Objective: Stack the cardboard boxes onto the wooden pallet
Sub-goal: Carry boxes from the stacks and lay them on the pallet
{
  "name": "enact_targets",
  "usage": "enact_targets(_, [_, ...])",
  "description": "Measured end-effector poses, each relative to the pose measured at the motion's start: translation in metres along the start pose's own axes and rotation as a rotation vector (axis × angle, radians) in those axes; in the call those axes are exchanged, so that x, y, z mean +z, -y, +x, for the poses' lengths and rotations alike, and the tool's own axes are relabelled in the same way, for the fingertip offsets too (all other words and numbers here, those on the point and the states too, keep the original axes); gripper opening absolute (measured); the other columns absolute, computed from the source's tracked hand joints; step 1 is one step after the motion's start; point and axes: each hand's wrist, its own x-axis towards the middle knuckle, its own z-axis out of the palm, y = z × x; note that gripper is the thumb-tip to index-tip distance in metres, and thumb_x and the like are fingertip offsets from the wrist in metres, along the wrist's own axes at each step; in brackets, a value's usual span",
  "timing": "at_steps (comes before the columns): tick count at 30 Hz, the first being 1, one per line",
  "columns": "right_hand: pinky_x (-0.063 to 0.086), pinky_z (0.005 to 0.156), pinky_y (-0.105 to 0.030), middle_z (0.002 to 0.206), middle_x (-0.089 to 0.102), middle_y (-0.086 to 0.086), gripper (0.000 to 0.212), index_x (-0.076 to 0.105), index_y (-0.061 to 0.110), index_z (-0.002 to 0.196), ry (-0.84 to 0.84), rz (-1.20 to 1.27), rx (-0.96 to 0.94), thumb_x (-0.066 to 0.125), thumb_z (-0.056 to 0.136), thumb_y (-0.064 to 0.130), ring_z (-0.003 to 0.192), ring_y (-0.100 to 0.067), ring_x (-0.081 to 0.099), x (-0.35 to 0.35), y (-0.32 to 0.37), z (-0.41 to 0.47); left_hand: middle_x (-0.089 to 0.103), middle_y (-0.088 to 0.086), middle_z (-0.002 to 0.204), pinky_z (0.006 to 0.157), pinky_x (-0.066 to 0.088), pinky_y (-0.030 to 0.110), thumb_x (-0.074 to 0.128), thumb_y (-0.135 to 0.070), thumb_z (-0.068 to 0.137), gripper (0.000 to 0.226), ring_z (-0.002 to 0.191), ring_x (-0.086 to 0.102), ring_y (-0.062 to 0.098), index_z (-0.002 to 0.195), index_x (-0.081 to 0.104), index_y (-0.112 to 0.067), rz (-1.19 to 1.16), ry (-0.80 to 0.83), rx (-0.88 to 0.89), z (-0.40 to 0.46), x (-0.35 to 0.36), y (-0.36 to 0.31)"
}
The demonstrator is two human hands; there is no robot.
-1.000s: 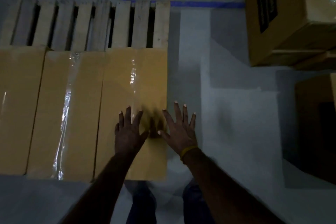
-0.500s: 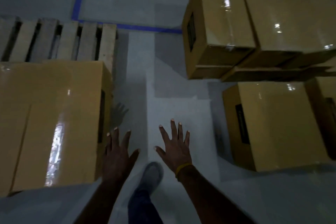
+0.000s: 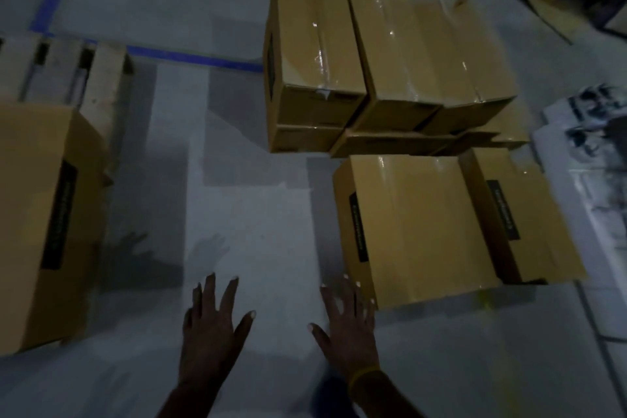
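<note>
Brown taped cardboard box (image 3: 420,231): right hand (image 3: 349,326) is hovering splayed beside its near corner; left hand (image 3: 212,322) is spreading wide, holding nothing

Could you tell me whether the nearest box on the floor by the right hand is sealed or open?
Sealed: the nearest box has its top flaps flat and closed, with glossy tape along the seam.

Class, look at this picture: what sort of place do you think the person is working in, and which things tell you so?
Probably a warehouse or storeroom. Taped cardboard boxes stand in groups on a bare grey floor, a wooden pallet lies at the left, and blue floor tape marks out a bay.
</note>
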Motion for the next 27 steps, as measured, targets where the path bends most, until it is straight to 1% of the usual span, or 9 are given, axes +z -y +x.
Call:
enact_targets(2, [0.022,0.114,-0.057,0.163,0.022,-0.012,0.076,-0.004,0.040,0.157,-0.002,0.032,0.030,0.022,0.094,0.073,0.145,-0.037,0.021,0.001,-0.043,0.013,0.015,0.008,0.166,0.111,0.033,0.057,0.006,-0.084,0.083,0.092,0.151,0.016,0.037,0.152,0.037,-0.031,-0.034,0.007,-0.008,0.017,0.020,-0.035])
enact_targets(3, [0.021,0.115,-0.057,0.163,0.021,-0.012,0.073,-0.006,0.041,0.157,-0.001,0.040,0.042,0.016,0.095,0.073,0.146,-0.037,0.020,0.003,-0.064,0.022,0.013,0.007,0.166,0.112,0.031,0.057,0.005,-0.085,0.082,0.093,0.151,0.014,0.036,0.153,0.036,-0.032,-0.053,0.015,-0.012,0.027,0.033,-0.054])
enact_targets(6, [0.041,0.101,-0.062,0.158,0.030,-0.011,0.070,0.031,0.032,0.155,0.013,0.015,0.071,0.016,0.097,0.067,0.140,-0.037,0.030,0.019,-0.131,0.064,0.007,0.005,0.167,0.113,0.030,0.056,0.008,-0.084,0.082,0.091,0.152,0.012,0.035,0.154,0.031,-0.034,-0.089,0.037,0.007,0.066,0.082,-0.121])
enact_targets(8, [0.046,0.095,-0.063,0.157,0.030,-0.012,0.071,0.044,0.027,0.149,0.011,-0.006,0.055,0.027,0.092,0.065,0.139,-0.038,0.029,0.028,-0.177,0.102,-0.003,0.001,0.167,0.117,0.025,0.053,0.011,-0.080,0.082,0.087,0.153,0.005,0.031,0.156,0.022,-0.037,-0.091,0.072,0.021,0.096,0.124,-0.168])
enact_targets(13, [0.034,0.103,-0.066,0.162,0.022,-0.015,0.071,0.030,0.029,0.153,-0.008,0.019,0.027,0.020,0.094,0.069,0.145,-0.040,0.022,0.054,-0.285,0.183,-0.008,-0.001,0.167,0.120,0.023,0.051,0.010,-0.077,0.081,0.087,0.154,0.000,0.028,0.157,0.017,-0.036,-0.105,0.111,0.039,0.161,0.224,-0.270])
enact_targets(17, [0.015,0.115,-0.064,0.166,-0.006,-0.012,0.075,0.016,0.032,0.158,0.015,0.069,0.034,0.045,0.095,0.062,0.152,-0.039,-0.002,0.064,-0.353,0.232,-0.010,-0.001,0.167,0.120,0.021,0.054,0.015,-0.082,0.082,0.089,0.154,-0.005,0.028,0.157,0.014,-0.035,-0.100,0.158,0.061,0.200,0.283,-0.325])
enact_targets(19, [0.010,0.118,-0.062,0.165,-0.015,-0.011,0.078,0.011,0.032,0.159,0.002,0.070,0.024,0.047,0.095,0.060,0.151,-0.037,-0.011,0.065,-0.373,0.250,-0.016,-0.004,0.166,0.120,0.017,0.057,0.019,-0.084,0.082,0.090,0.153,-0.010,0.027,0.157,0.008,-0.037,-0.080,0.177,0.066,0.217,0.302,-0.341])
enact_targets(24, [0.002,0.118,-0.058,0.161,-0.029,-0.009,0.078,0.007,0.033,0.158,0.023,0.085,-0.019,0.041,0.096,0.064,0.149,-0.034,-0.022,0.087,-0.404,0.292,-0.026,-0.001,0.163,0.114,0.017,0.067,0.050,-0.071,0.087,0.093,0.151,-0.018,0.034,0.157,-0.003,-0.037,0.087,0.185,0.050,0.256,0.337,-0.368])
enact_targets(27, [0.003,0.119,-0.060,0.160,-0.032,-0.008,0.079,0.007,0.033,0.158,0.020,0.116,-0.030,0.044,0.095,0.063,0.148,-0.033,-0.025,0.102,-0.412,0.311,-0.029,-0.003,0.161,0.112,0.021,0.072,0.068,-0.061,0.082,0.104,0.150,-0.018,0.035,0.155,-0.003,-0.040,0.059,0.197,-0.015,0.274,0.356,-0.368])
